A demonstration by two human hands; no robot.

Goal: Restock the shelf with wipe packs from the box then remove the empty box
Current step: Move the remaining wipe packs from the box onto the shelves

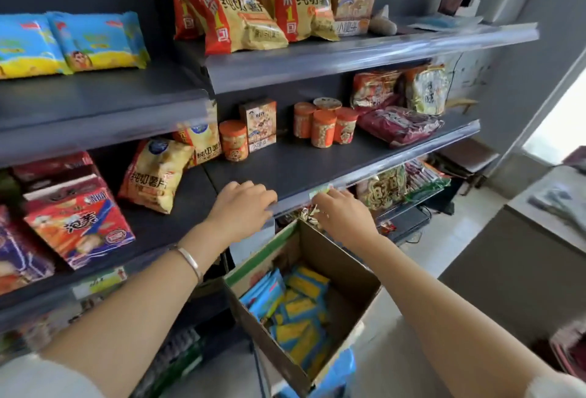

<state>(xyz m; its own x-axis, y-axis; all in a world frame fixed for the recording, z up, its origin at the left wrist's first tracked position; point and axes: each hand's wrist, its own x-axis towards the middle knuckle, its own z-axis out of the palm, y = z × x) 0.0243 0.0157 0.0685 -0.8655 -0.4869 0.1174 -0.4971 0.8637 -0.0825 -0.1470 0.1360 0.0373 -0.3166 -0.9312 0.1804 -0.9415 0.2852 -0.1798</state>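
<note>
Cardboard box [344, 270] sits below, well filled with blue-yellow wipe packs [301, 312]. Left hand [241, 210] and right hand [342, 216] meet the middle shelf [295, 166] lip, fingers bent, grip unclear. Restocking looks early; next, reach down for packs.

The left hand [242, 207] rests on the front edge of the dark middle shelf [301, 162], fingers curled. The right hand [341, 215] touches its price strip [396, 165]. Below them stands an open cardboard box [336, 258] holding blue-and-yellow wipe packs [301, 308].
</note>
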